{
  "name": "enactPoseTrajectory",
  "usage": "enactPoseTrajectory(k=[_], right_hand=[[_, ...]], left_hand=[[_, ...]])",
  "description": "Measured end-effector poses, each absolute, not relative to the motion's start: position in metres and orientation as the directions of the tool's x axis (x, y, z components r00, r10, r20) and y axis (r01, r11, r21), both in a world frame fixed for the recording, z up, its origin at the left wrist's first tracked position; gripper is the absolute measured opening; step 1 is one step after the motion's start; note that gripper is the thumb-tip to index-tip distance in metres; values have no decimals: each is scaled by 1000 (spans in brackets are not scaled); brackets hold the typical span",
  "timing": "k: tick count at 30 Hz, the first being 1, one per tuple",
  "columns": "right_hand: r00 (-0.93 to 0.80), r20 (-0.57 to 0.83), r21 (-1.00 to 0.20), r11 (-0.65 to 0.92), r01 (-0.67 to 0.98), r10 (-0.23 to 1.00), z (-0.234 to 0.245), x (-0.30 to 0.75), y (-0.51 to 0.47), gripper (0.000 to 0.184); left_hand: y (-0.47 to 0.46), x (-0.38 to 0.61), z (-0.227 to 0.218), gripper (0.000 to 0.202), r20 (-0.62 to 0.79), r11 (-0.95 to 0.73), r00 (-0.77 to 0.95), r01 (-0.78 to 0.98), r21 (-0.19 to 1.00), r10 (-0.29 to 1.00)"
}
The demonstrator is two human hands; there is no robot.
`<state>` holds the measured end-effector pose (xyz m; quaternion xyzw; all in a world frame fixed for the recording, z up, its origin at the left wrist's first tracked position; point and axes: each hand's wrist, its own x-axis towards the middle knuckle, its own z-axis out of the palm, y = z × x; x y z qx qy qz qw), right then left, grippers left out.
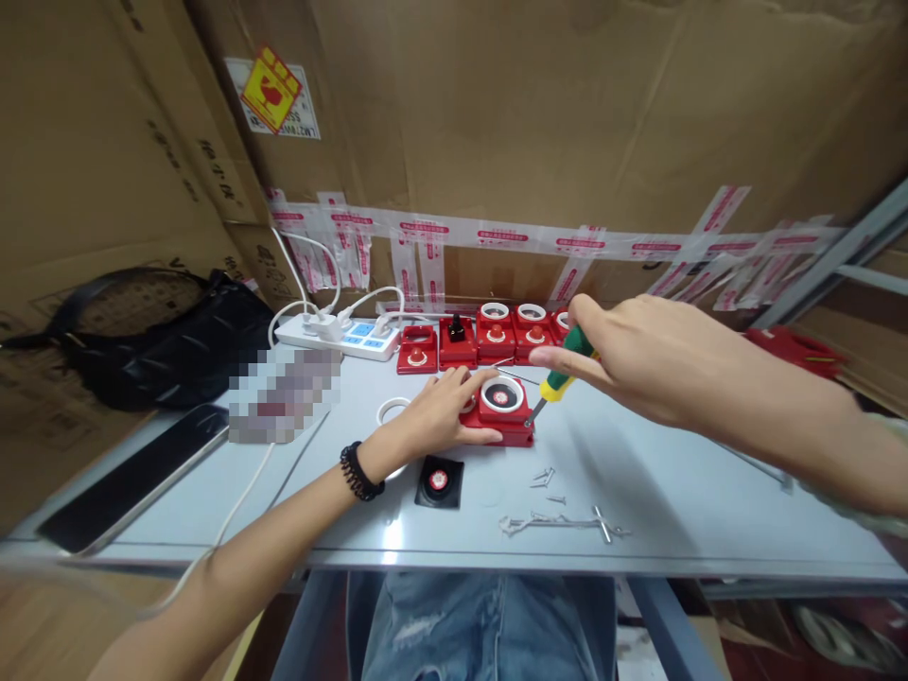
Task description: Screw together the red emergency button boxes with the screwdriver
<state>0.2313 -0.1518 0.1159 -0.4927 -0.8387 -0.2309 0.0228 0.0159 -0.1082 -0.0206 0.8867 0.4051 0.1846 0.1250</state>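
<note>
My left hand (438, 412) presses on the left side of a red square device (512, 416) with a white ring and dark round centre, lying on the pale blue table (681, 492). My right hand (642, 357) grips a green and yellow screwdriver (563, 376), its tip set at the device's front right corner. In front of the device lies a small black square part (440, 481) with a red and white middle. A few loose screws (543, 478) lie to its right.
A row of similar red devices (489, 339) stands behind, by a white power strip (339, 336) with cables. A white ring (387, 412) lies left of my hand. A black bag (166, 348) and a phone (134, 475) are at left. Cardboard walls surround the table.
</note>
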Motion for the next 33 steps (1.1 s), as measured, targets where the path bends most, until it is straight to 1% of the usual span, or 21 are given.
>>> enactPoseTrajectory(k=[1,2,3,6,8,9,11,12,15,17,19,21,23,25,27,29,33], right_hand=[[-489,294,371,374,850,821,114,230,-149,50],[-482,300,351,375,858,823,113,229,-147,47],[-494,279,308,411,858,823,114,229,-145,42],[-597,168,118,585,803,785,120,233,-143,27],[-662,113,33,664,747,741,124,237,-145,24],[-675,100,22,677,736,731,125,237,-146,26],[-659,110,54,658,751,744,124,236,-148,33],[-629,133,95,622,777,766,122,235,-148,39],[-484,266,280,414,866,834,113,229,-145,53],[-425,342,372,294,880,838,108,228,-141,55],[-423,367,386,278,880,829,106,229,-138,47],[-445,358,313,344,885,821,108,230,-137,34],[-480,346,180,445,877,806,111,229,-139,25],[-523,332,42,542,840,785,115,226,-143,27],[-574,304,-47,613,788,760,117,222,-147,30],[-617,273,-77,656,751,738,119,220,-150,31],[-668,258,-53,700,712,699,120,224,-150,30]], left_hand=[[-108,16,-21,75,232,-644,605,668,372,761],[-108,16,-21,75,236,-648,608,664,372,758],[-108,15,-21,75,239,-651,610,661,373,756],[-107,15,-22,76,234,-651,612,662,371,756],[-107,15,-21,76,231,-646,608,667,371,760],[-107,15,-21,76,230,-644,605,669,372,762],[-108,16,-21,76,230,-642,603,669,375,764],[-108,16,-20,76,232,-643,604,667,377,763],[-108,16,-20,75,240,-650,608,658,382,757],[-108,16,-21,74,245,-652,609,655,382,755],[-108,15,-21,74,245,-653,610,654,382,754],[-107,15,-22,75,245,-653,610,654,381,754],[-107,15,-22,76,245,-653,609,657,377,755],[-107,15,-22,76,242,-651,608,661,373,756],[-108,15,-22,75,239,-651,609,661,374,756],[-108,16,-21,75,239,-651,611,658,379,755],[-108,15,-20,75,236,-652,613,655,381,754]])
